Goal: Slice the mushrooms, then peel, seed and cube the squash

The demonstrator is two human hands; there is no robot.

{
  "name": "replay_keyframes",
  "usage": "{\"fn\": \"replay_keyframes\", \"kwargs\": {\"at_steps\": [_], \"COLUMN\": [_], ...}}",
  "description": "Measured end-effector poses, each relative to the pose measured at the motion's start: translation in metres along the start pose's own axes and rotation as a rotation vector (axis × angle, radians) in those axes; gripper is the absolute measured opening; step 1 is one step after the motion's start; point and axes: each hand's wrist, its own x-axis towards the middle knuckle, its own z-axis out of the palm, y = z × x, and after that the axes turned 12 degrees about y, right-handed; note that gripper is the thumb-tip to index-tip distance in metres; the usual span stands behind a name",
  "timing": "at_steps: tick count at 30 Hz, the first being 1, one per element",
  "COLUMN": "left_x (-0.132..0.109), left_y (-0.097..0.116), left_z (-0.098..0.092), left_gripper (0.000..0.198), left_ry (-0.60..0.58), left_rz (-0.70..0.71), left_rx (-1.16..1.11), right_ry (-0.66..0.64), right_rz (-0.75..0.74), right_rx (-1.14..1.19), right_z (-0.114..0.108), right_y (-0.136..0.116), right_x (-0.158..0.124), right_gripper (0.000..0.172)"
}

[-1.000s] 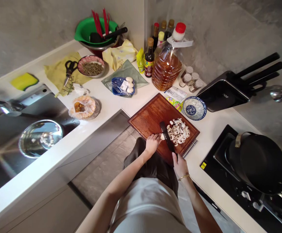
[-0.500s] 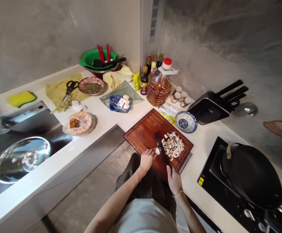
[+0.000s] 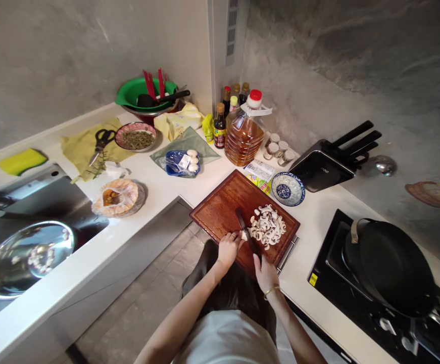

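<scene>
On the brown wooden cutting board [image 3: 214,212] lies a pile of sliced mushrooms [image 3: 268,228]. My right hand [image 3: 267,275] is closed round the handle of a dark-bladed knife [image 3: 244,226], whose blade stands just left of the pile. At the board's near side, my left hand [image 3: 229,249] has its fingers bent over a small white mushroom piece [image 3: 244,236], right beside the blade. The fingers partly cover that piece. A blue-patterned bowl [image 3: 288,189] sits past the board's far right edge.
A black pan [image 3: 390,268] rests on the stove at right. Behind the board stand a large oil jug [image 3: 244,134], several spice jars and a knife block [image 3: 322,164]. A blue tray [image 3: 182,163] holds whole mushrooms. At left, a metal bowl [image 3: 0,273] sits in the sink.
The knife blade has tilted and shifted slightly left, toward my left fingers, and my right hand moved with it. The whole view has shifted a little. Both grips stay the same.
</scene>
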Motion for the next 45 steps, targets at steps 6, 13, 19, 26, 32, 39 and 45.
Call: {"fn": "replay_keyframes", "kwargs": {"at_steps": [6, 13, 19, 26, 32, 39, 45], "left_x": [0.001, -0.004, -0.007, -0.004, -0.001, -0.001, -0.003], "left_y": [-0.002, -0.006, -0.007, -0.003, -0.003, -0.003, -0.005], "left_z": [-0.001, -0.001, 0.001, 0.004, -0.001, 0.001, 0.003], "left_gripper": [0.033, 0.036, 0.034, 0.031, 0.031, 0.03, 0.032], "left_ry": [0.001, 0.002, 0.027, 0.039, 0.005, 0.025, 0.065], "left_rz": [0.02, -0.015, -0.049, -0.056, -0.034, -0.042, -0.051], "left_rx": [-0.01, -0.056, -0.152, -0.184, -0.151, -0.184, -0.199], "right_ry": [0.08, 0.042, -0.043, -0.049, -0.061, 0.084, 0.061], "right_rz": [0.027, 0.024, 0.032, 0.002, 0.02, 0.048, -0.031], "right_rx": [0.127, 0.084, -0.004, -0.021, -0.021, 0.065, 0.04], "right_z": [0.011, -0.014, -0.02, -0.018, -0.005, 0.003, -0.013], "right_y": [0.007, 0.007, 0.001, 0.0, -0.008, -0.007, -0.004], "right_x": [0.001, -0.013, -0.019, -0.015, -0.001, 0.002, -0.01], "right_gripper": [0.06, 0.062, 0.06, 0.056, 0.053, 0.062, 0.063]}}
